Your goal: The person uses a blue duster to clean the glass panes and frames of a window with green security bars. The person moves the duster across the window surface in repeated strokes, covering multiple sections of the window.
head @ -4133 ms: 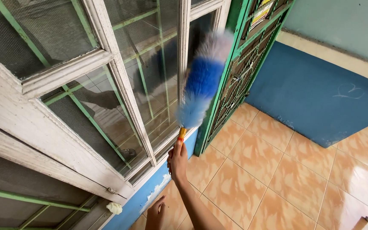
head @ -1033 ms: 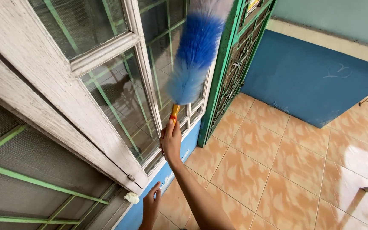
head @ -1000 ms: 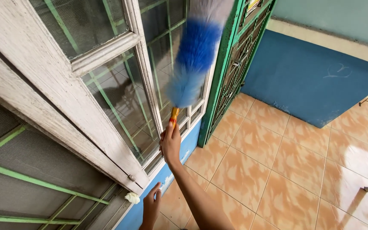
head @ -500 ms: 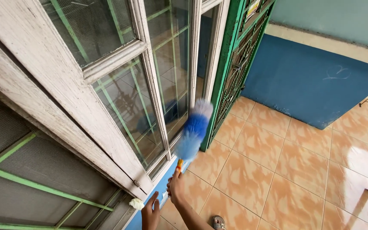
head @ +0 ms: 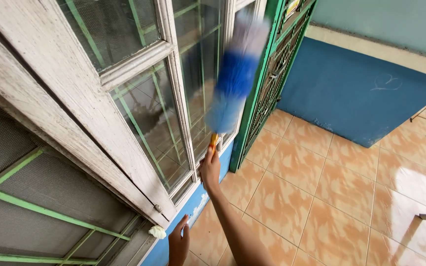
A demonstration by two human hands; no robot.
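Sweeping back up, our feather duster [head: 235, 81] has risen from low by the sill half a second ago to lie high against the window glass [head: 200, 74], so we judge another pass over the pane is under way. Our right hand [head: 210, 169] is wrapped tight round the orange handle. The duster's long axis runs from the handle at 6 o'clock to its blurred grey tip near 1 o'clock. Our left hand [head: 178, 243] holds nothing, fingers loosely spread at the blue wall [head: 193, 209].
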